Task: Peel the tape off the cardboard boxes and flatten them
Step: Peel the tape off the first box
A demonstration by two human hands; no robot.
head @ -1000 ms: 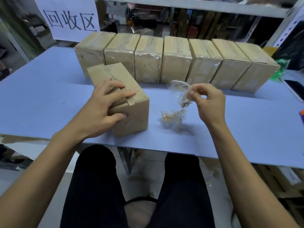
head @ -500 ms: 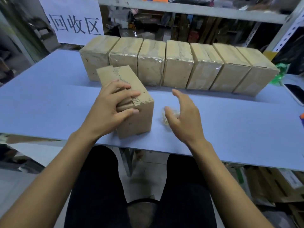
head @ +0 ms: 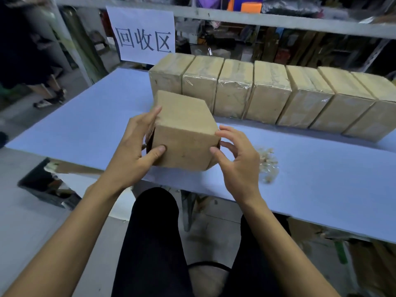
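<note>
The left hand grips a plain brown cardboard box on the pale blue table. The right hand, fingers curled, touches its right edge; whether it grips is unclear.

Table; boxes; tape wad.

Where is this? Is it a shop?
Probably a storeroom or warehouse recycling corner, not a shop: a paper sign reads "recycling area", taped boxes line the table, and cluttered metal shelves stand behind.

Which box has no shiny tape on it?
The box held between the left hand and right hand, out in front of the row. The seven boxes lined up behind it show glossy tape.
</note>
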